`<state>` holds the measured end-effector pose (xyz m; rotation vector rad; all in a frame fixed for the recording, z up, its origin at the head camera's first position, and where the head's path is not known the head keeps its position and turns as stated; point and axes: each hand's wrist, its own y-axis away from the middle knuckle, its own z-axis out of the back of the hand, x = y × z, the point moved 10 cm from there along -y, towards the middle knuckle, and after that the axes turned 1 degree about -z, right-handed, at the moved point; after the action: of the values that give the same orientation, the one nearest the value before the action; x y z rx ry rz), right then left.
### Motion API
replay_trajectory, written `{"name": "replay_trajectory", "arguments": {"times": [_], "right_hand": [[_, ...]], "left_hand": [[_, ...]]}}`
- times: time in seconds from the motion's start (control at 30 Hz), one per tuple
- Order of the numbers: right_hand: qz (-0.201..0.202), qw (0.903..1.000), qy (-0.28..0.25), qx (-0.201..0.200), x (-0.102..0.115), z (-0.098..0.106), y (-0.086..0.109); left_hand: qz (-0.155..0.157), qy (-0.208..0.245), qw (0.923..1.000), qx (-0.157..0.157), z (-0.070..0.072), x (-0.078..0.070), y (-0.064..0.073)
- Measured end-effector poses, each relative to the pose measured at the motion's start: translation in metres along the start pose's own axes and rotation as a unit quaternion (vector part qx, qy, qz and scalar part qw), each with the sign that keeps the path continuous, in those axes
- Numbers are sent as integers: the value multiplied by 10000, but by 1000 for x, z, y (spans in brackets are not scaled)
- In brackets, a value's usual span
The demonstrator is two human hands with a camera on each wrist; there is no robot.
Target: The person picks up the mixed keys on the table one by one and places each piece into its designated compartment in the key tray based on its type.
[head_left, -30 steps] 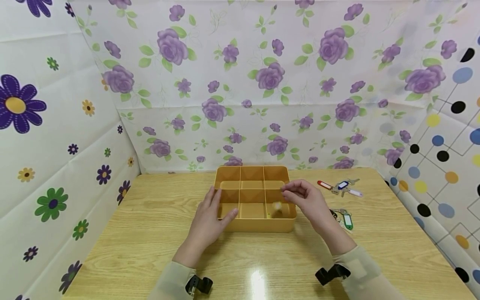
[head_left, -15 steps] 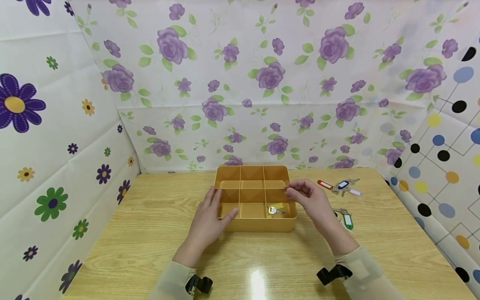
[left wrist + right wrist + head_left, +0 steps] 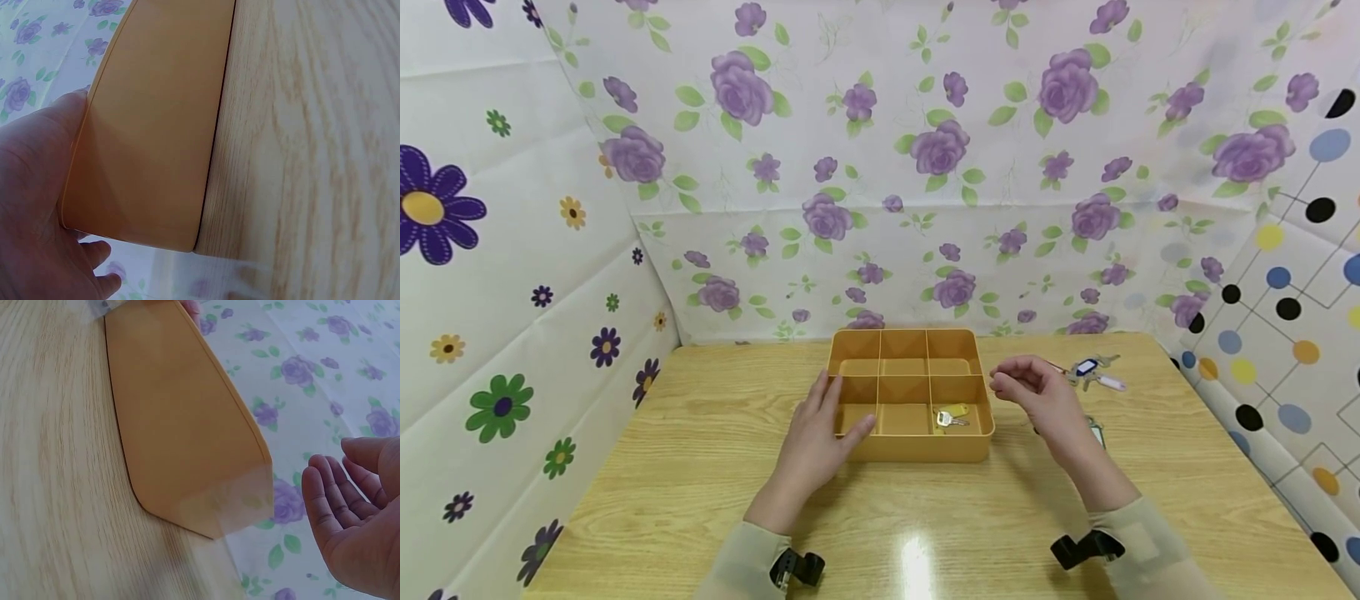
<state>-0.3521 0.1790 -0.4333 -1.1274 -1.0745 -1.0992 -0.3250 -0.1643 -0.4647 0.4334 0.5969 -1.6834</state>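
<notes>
While the left hand (image 3: 817, 440), thumb spread, steadies the box (image 3: 919, 449), the empty, half-curled right hand (image 3: 1047, 402) should clear it.

Head view high, facing forward and down, wrist views close, seemingly sharing the box front (image 3: 150, 137)
</notes>
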Motion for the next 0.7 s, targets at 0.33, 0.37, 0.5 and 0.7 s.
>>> {"name": "replay_trajectory", "arguments": {"times": [0.33,0.37,0.5,0.7], "right_hand": [[105,9997,223,-64,-3,25,6],[77,9996,246,-70,-4,28,7],[33,9995,299,-98,-7,37,10],[1,9987,485,-155,-13,51,13]], "left_hand": [[-3,-45,10000,19,0,0,0],[-9,-52,10000,20,0,0,0],[-7,-43,10000,28,0,0,0],[-21,-36,10000,37,0,0,0]]}}
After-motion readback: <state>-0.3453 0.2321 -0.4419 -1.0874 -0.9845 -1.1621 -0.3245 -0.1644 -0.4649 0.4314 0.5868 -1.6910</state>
